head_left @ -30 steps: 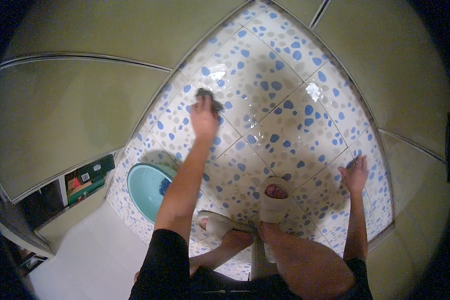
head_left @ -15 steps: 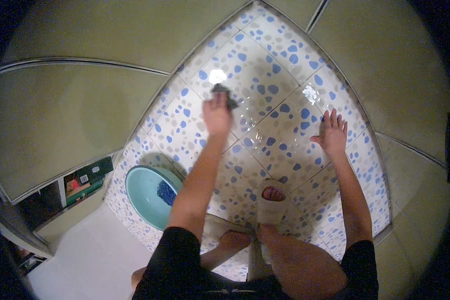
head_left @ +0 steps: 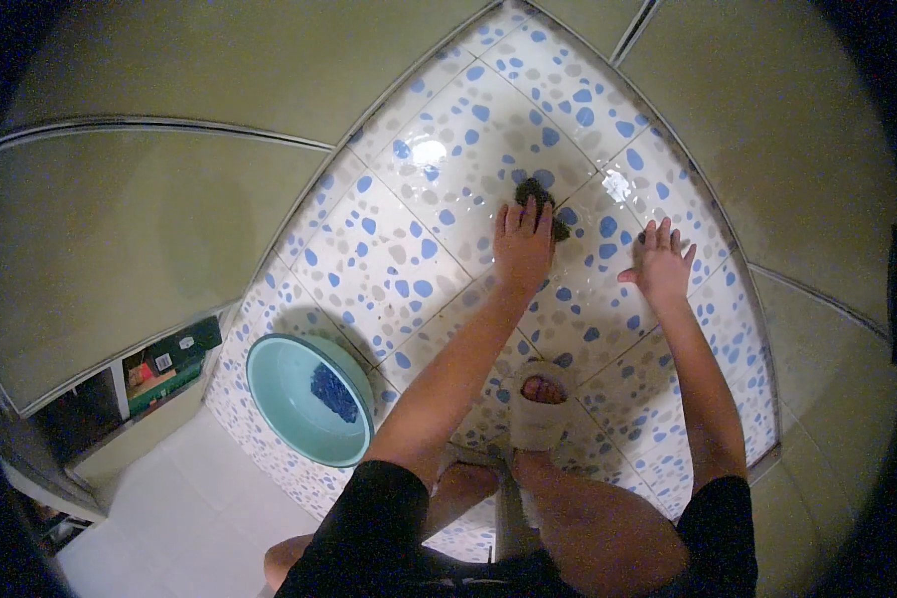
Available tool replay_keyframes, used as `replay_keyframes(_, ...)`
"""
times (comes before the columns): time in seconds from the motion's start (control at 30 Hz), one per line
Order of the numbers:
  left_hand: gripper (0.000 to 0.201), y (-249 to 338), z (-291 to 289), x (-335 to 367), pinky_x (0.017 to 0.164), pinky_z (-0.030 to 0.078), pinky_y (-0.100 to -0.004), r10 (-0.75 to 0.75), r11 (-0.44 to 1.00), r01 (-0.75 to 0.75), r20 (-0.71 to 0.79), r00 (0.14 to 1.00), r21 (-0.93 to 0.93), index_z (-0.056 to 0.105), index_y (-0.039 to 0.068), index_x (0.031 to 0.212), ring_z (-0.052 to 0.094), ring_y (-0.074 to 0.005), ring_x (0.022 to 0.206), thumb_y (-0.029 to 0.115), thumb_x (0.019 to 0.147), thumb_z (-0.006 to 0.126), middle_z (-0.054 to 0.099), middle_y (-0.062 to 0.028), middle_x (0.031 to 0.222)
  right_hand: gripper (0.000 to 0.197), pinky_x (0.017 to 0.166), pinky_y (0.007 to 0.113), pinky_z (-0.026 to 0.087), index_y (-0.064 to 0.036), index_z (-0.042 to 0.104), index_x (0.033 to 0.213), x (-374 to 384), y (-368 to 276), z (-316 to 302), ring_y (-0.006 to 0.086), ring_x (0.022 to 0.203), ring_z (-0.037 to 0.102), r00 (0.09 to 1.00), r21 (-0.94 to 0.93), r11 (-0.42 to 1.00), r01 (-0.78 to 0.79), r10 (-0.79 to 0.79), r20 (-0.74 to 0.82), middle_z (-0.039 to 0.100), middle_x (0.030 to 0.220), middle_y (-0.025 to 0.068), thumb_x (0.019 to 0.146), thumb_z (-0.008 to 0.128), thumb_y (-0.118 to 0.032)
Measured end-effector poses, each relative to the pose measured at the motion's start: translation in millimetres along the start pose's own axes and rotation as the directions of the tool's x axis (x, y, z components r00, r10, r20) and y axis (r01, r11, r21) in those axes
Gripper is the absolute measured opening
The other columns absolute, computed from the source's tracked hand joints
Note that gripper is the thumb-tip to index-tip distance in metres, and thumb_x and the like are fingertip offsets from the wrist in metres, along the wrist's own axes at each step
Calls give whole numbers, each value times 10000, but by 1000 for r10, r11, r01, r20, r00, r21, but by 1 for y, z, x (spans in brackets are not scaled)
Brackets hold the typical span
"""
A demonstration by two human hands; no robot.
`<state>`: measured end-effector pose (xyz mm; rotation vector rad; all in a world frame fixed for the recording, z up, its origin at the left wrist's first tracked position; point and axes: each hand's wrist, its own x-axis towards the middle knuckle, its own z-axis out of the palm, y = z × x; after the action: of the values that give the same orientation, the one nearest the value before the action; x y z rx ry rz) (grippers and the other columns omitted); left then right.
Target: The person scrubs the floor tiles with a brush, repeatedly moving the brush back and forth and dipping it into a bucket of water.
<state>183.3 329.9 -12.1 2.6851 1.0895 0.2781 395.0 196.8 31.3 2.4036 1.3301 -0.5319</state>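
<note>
My left hand (head_left: pixel 524 254) presses down on a dark, rough-looking scrubbing pad (head_left: pixel 534 188), its fingers over the pad on the wet tiled floor (head_left: pixel 379 234). Parts of the pad show beyond the fingertips and at the right side; the rest is hidden under the hand. Farther right, my right hand (head_left: pixel 665 267) rests on the tiles with its fingers spread and nothing held. The tiles are white with blue and grey spots, and water shines around both hands.
A turquoise basin (head_left: pixel 279 424) with a dark blue mesh-like thing (head_left: pixel 335 393) in it stands at the left. Olive walls (head_left: pixel 120 229) close in on both sides and meet at the far corner. A low shelf (head_left: pixel 169 369) with boxes is at lower left. My slippered foot (head_left: pixel 542 419) stands centrally.
My left hand has slid the scrubbing pad to the right across the wet tiles, and more of the basin now shows. My right hand has stayed nearly in place.
</note>
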Motion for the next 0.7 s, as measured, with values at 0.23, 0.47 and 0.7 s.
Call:
replay_keyframes(0.23,616,-95,-28,-61,1173,297,-540,-79,997,79,16,997,25,572,69,1356,520,-308,1280,167,765,714,579,-124,1393,1147,1101,687,291,-29,356,1486,2,1,2,451,1375,415,998,-10,1000,16,-16,-53,333,1550,256,598,852,-558)
replay_keyframes(0.47,556,-116,-63,-78,1024,427,-457,-265,958,262,-5,964,-114,607,4,1285,580,-366,1110,71,737,681,653,-176,1237,1130,1097,682,299,-17,378,1476,5,2,5,457,1356,432,999,-30,1000,-7,6,-46,352,1535,265,600,847,-556)
replay_keyframes(0.7,566,44,12,-91,989,401,-510,86,978,-59,134,987,-200,536,64,1357,523,-346,1200,124,800,621,566,-145,1351,1150,1102,688,290,-19,362,1489,0,-12,-11,436,1369,424,1000,-9,1000,-7,7,-12,355,1542,250,594,859,-543)
